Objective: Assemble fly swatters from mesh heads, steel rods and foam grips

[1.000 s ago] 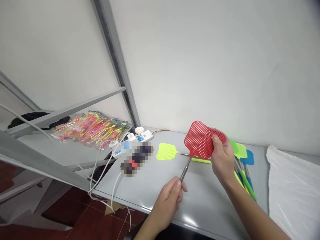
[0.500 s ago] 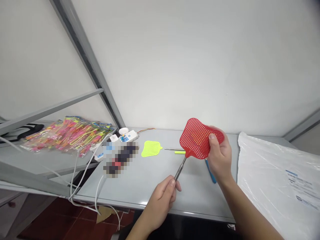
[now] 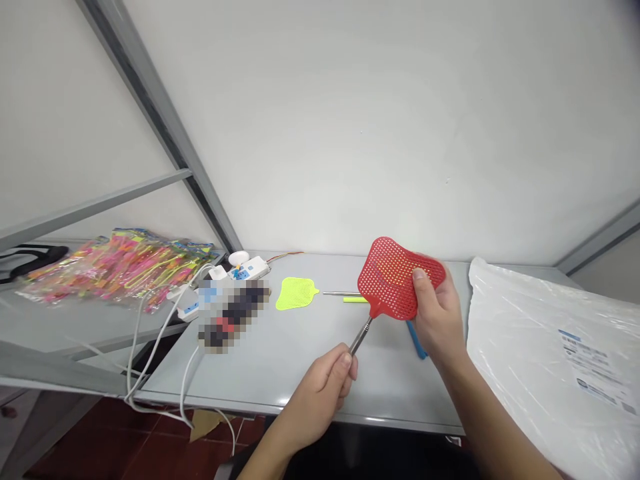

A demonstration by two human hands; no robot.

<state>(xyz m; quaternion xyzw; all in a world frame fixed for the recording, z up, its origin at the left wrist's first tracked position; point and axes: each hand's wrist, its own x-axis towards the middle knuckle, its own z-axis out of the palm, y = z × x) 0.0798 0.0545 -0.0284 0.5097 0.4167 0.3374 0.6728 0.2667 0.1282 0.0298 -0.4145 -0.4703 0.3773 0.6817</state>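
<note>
A red fly swatter [image 3: 389, 278] with a perforated head and a thin metal rod is held above the grey table [image 3: 280, 367]. My right hand [image 3: 436, 313] grips the red head at its right edge, thumb on the mesh. My left hand [image 3: 323, 387] is closed round the lower end of the rod. Behind lie a loose yellow-green swatter head [image 3: 296, 293] and a separate metal rod with a yellow-green handle [image 3: 346, 296]. A blue handle [image 3: 415, 335] shows under my right hand.
A large white plastic bag [image 3: 550, 347] covers the table's right side. A power strip with plugs [image 3: 240, 272] and white cables [image 3: 150, 347] sit at the left, next to a blurred dark object. Packets of colourful items [image 3: 115, 263] lie on a shelf beyond a slanted metal frame [image 3: 165, 133].
The view has swung right, so the bag shows more and the other swatters are hidden behind my right hand. The rod between my hands looks shorter.
</note>
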